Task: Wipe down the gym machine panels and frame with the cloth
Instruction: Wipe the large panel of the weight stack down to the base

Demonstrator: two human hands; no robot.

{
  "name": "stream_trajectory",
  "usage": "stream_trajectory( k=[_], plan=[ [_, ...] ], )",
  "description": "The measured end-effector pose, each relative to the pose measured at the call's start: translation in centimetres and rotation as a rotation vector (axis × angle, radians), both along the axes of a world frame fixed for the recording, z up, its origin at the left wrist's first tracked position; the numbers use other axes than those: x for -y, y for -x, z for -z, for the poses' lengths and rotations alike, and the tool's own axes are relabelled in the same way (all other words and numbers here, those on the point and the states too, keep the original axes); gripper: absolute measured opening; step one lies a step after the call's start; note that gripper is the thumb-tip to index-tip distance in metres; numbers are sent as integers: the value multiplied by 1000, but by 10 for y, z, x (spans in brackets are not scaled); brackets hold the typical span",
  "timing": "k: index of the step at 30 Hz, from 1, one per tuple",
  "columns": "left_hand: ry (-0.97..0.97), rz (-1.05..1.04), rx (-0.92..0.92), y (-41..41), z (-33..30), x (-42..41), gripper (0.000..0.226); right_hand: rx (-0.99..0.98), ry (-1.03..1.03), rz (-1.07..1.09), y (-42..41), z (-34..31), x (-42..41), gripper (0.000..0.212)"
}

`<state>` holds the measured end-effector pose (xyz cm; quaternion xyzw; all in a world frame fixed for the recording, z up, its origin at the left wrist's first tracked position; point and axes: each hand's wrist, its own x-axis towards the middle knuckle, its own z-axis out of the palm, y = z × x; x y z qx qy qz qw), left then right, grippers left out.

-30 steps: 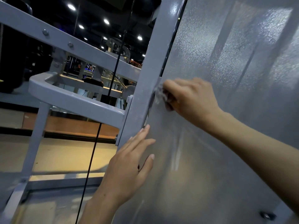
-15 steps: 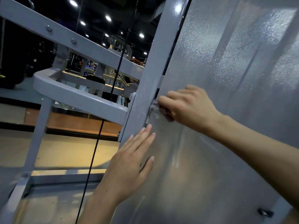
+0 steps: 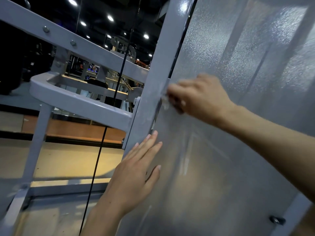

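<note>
Blur softens the right hand [image 3: 199, 97], whose curled fingers pinch a small whitish cloth [image 3: 165, 101] against the left edge of the textured translucent grey panel [image 3: 238, 82], beside the glossy grey upright frame post [image 3: 158, 79]. Most of the cloth is hidden. Nearer, the left hand [image 3: 134, 178] lies flat on the panel, fingers straight and together.

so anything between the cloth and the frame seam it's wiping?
Nothing visible. The right hand holds the small white crumpled cloth directly against the seam where the grey upright frame post meets the textured grey panel. The left hand lies flat lower down, clear of it.
</note>
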<state>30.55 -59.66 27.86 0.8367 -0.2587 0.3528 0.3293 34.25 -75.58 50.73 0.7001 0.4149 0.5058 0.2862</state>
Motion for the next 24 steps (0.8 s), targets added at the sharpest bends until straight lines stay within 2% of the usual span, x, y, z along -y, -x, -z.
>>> stream_trajectory(
  k=[2, 4, 8, 10, 14, 16, 21, 22, 24],
  plan=[
    [2, 5, -20, 2, -1, 0, 60, 35, -153, 17, 1, -17, -1, 6],
    [9, 8, -20, 3, -2, 0, 59, 39, -191, -4, 2, -3, -1, 7],
    [36, -5, -18, 6, -2, 2, 56, -45, 87, -49, 0, 61, 1, 4],
    [43, -5, -19, 5, -3, 2, 56, -60, 135, -13, 0, 55, 1, 4],
    [23, 10, -22, 4, -2, 1, 57, 23, -167, -32, 0, 7, -3, 8],
    [19, 8, -17, 4, -2, 1, 56, 41, -227, -25, 0, 12, -3, 11],
    [42, -14, -15, 5, -1, 3, 57, -51, 65, -38, -2, 60, 2, 7],
    [42, -11, -5, 5, -1, 3, 56, -40, 73, -32, -2, 51, 3, 5],
    [33, 2, 8, 4, 0, 3, 54, 17, -39, -29, -2, 23, 3, 4]
  ],
)
